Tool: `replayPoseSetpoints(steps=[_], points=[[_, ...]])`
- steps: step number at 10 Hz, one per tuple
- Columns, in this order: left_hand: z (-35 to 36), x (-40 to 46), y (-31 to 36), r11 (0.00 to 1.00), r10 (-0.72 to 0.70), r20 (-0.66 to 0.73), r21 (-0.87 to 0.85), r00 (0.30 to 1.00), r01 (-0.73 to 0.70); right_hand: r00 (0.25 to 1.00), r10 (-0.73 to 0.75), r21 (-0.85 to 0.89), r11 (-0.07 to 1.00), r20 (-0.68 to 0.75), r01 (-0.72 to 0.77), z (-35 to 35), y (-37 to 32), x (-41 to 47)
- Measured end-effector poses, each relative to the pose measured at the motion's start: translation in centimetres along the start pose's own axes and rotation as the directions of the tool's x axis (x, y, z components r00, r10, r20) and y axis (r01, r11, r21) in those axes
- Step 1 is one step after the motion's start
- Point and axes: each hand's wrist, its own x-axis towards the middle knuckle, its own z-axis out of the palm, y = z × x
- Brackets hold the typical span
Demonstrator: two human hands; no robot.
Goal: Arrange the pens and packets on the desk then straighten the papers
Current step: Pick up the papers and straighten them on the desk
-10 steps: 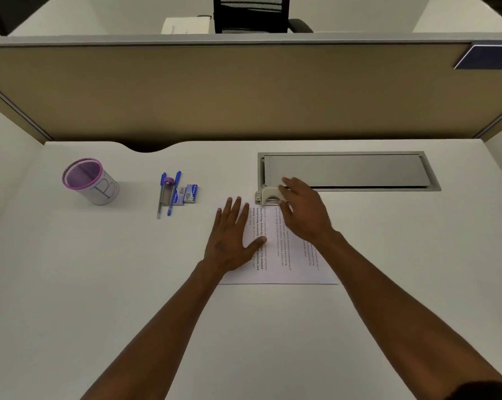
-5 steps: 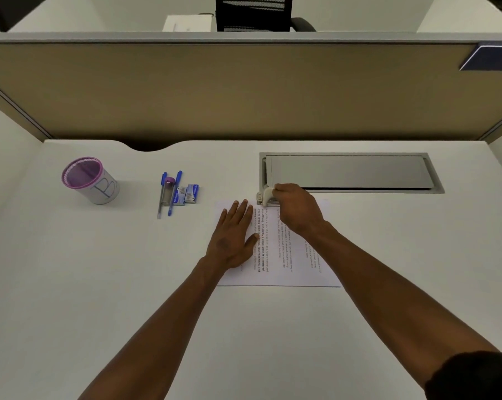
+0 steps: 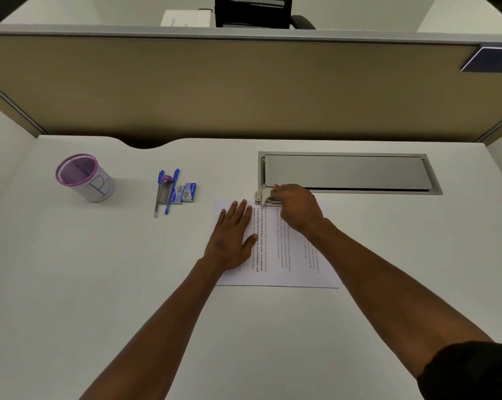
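Observation:
A printed sheet of paper lies flat on the white desk in front of me. My left hand rests flat on its left part, fingers straight. My right hand grips a small light-coloured stapler sitting at the paper's far edge. To the left lie two blue pens side by side, with a purple-capped item between them. Two small blue packets lie right beside the pens.
A purple-rimmed mesh cup marked with a letter B stands at the far left. A grey cable hatch is set into the desk behind the paper. A tan partition closes off the back.
My right hand has gone from reaching over the stapler to curling around it. The left hand has stayed flat on the paper.

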Motion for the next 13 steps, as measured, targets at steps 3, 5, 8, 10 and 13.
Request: replayPoseSetpoints(steps=[3,5,8,10,13], points=[[0.3,0.0,-0.2,1.000,0.004,-0.012,0.005,1.000,-0.004,0.997,-0.042,-0.098,0.995,-0.067,0.035,-0.2,0.2,0.4],[0.4,0.0,-0.3,1.000,0.015,-0.023,-0.003,1.000,-0.015,0.998,-0.061,-0.160,0.985,-0.017,0.057,-0.1,0.5,1.4],[0.5,0.1,-0.4,1.000,0.016,-0.032,-0.023,0.999,-0.017,1.000,-0.015,-0.113,0.993,0.004,0.015,0.1,0.8,2.0],[0.5,0.0,-0.4,1.000,0.017,-0.039,-0.014,0.999,-0.018,0.999,0.024,0.007,1.000,-0.033,-0.024,-0.4,0.8,1.4],[0.5,0.0,-0.4,1.000,0.013,-0.040,-0.020,0.999,-0.014,0.988,0.088,0.172,0.983,-0.125,-0.066,0.0,0.6,0.5]])
